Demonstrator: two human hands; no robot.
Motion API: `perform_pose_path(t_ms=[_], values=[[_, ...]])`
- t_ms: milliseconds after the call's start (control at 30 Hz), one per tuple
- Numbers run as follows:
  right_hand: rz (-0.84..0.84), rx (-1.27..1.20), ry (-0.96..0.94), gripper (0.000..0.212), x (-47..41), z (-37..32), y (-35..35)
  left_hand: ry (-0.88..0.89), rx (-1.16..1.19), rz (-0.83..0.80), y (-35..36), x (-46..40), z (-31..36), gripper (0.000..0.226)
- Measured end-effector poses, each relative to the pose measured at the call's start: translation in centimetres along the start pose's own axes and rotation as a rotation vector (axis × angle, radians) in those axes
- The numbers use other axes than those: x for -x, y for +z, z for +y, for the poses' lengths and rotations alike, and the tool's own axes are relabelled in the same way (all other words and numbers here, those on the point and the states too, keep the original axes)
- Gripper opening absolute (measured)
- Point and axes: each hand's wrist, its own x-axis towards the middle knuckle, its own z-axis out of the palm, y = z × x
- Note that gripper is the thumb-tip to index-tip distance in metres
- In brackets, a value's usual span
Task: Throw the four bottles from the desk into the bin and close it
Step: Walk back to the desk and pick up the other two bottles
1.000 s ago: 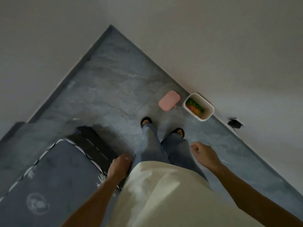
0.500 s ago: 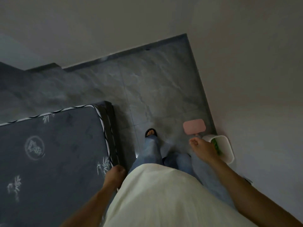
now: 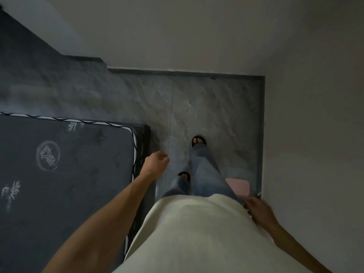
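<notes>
While the bed (image 3: pixel 65 174) fills the left | left hand (image 3: pixel 157 161) loosely curled, empty, swung forward | pink lid (image 3: pixel 239 187) on floor lower right, just ahead of blurred right hand (image 3: pixel 258 208), nearer, seemingly empty | bin, bottles unseen.

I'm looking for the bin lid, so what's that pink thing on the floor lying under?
The pink lid lies on the grey floor tiles; its near edge is hidden under the trouser leg and the blurred right hand. The bin itself is out of view.
</notes>
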Motion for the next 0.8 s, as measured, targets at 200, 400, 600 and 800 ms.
perform_pose_path(t_ms=[200, 400, 600, 800], values=[[-0.044, 0.188, -0.034, 0.031, -4.8, -9.9, -6.6, -0.094, 0.041, 0.003, -1.6, -2.1, 1.0, 0.027], [-0.092, 0.433, -0.221, 0.031, -9.6, -24.7, -9.5, -0.294, 0.158, 0.008, -1.9, -0.5, -2.6, 0.026], [-0.131, 0.562, -0.464, 0.029, -11.1, -42.3, -6.9, -0.490, 0.304, -0.079, -2.2, 1.2, -5.5, 0.033], [-0.204, 0.645, -0.636, 0.027, -11.1, -55.8, -1.3, -0.594, 0.445, -0.077, -5.7, -1.5, -7.4, 0.023]])
